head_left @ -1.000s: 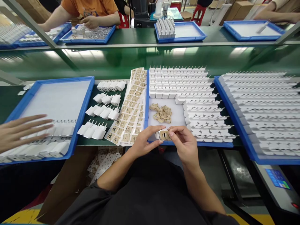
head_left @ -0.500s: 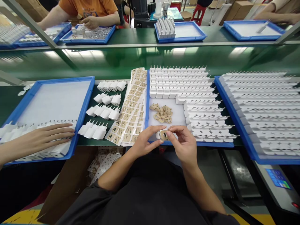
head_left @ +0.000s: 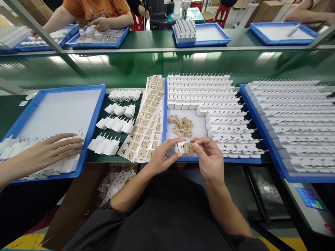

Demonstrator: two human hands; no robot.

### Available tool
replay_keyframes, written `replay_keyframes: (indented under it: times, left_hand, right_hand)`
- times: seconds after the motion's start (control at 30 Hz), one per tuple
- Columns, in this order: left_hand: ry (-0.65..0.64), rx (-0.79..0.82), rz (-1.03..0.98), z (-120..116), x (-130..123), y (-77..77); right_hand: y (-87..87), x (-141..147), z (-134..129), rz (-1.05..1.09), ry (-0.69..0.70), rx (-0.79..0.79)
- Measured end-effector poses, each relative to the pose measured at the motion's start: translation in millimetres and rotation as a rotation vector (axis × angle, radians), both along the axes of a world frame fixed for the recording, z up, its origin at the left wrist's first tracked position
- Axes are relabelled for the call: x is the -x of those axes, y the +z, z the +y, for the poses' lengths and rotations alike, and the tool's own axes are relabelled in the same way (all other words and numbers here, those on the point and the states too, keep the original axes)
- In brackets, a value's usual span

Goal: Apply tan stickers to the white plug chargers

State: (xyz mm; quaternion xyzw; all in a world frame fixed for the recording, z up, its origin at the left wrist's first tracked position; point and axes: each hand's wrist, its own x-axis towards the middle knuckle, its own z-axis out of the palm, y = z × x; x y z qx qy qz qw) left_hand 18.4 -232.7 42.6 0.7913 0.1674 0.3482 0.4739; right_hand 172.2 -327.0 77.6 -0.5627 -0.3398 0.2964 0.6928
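Observation:
My left hand [head_left: 165,156] grips a white plug charger [head_left: 179,147] whose port end faces me. Pinched in my right hand [head_left: 209,153] is a tan paper sticker [head_left: 188,149], just right of the charger's end face; whether the two still touch I cannot tell. Both hands are above the front edge of a blue tray [head_left: 164,115] lined with white. Rows of white chargers [head_left: 200,87] with pins up fill its back and right side. A pile of loose tan stickers [head_left: 181,126] lies in the tray just beyond my hands.
Sticker sheets [head_left: 143,129] lie left of the tray, beside short rows of chargers [head_left: 115,125]. A co-worker's hand [head_left: 60,150] rests over chargers in the left tray [head_left: 90,122]. Another full tray [head_left: 258,129] stands on the right. Across the line a person in an orange shirt [head_left: 96,8] works at trays.
My right hand has moved slightly right with the tan sticker, which has come away from the charger's face. The charger's white end now shows. The co-worker's hand at left has shifted a little.

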Motion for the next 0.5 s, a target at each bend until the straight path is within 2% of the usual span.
replay_keyframes:
  times: [0.1,0.5]
  left_hand:
    - [-0.010,-0.005,0.001,-0.2,-0.8,0.1]
    - [-0.008,-0.028,0.003,0.0,-1.0,-0.1]
  right_hand:
    - [-4.1,-0.7,3.7,0.065,0.056,0.066]
    - [-4.5,-0.3,3.3,0.059,0.082,0.087]
